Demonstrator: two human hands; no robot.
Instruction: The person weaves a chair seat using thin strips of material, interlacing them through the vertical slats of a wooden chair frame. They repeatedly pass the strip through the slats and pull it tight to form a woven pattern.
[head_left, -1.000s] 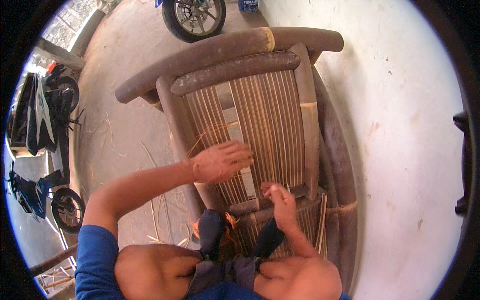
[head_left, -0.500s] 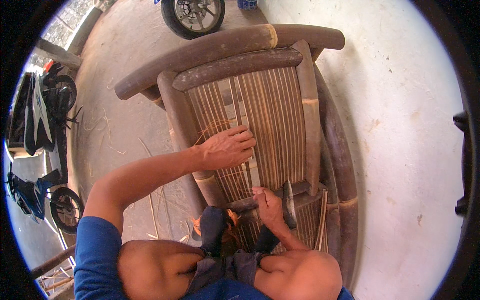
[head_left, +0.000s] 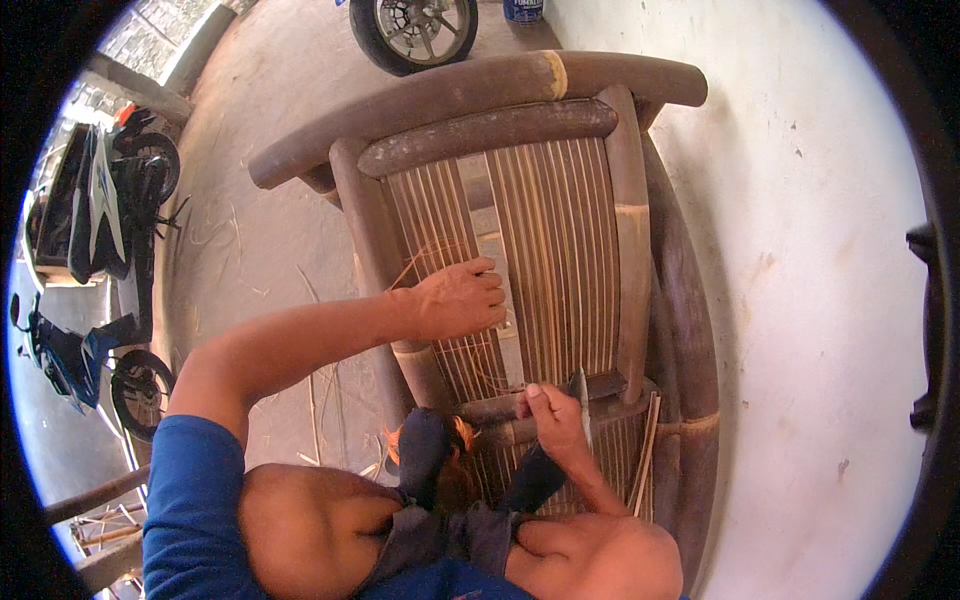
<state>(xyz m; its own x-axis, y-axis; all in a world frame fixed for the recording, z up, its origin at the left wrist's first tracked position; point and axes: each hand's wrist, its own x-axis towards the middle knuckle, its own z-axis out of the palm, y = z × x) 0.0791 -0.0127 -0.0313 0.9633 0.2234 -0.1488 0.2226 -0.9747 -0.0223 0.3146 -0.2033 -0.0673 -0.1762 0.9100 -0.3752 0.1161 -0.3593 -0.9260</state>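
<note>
In front of me lies a dark bamboo chair frame [head_left: 470, 130] filled with thin bamboo slats [head_left: 560, 240]. A long gap [head_left: 488, 220] parts the slats. My left hand [head_left: 462, 300] lies across the left group, its fingers curled over the slat edge at the gap. Beside it, thin orange-brown strands [head_left: 430, 255] loop over the slats and run down toward my right hand. My right hand [head_left: 560, 420] is closed near the lower crossbar, thumb against finger. A knife blade [head_left: 584, 400] sticks out along its far side; the handle is hidden in the hand.
A white wall [head_left: 810, 300] rises close on the right. Loose slats [head_left: 646, 450] lean by the chair's lower right. Motorcycles [head_left: 95, 210] stand at the left, and a wheel [head_left: 415, 30] and blue bucket [head_left: 523, 10] at the back. Bamboo scraps lie on the floor [head_left: 270, 240].
The loose slat in the gap now lies against the left group, so the gap is wider. My right hand has shifted slightly right and down, the knife blade turning edge-on. The view has shifted slightly.
</note>
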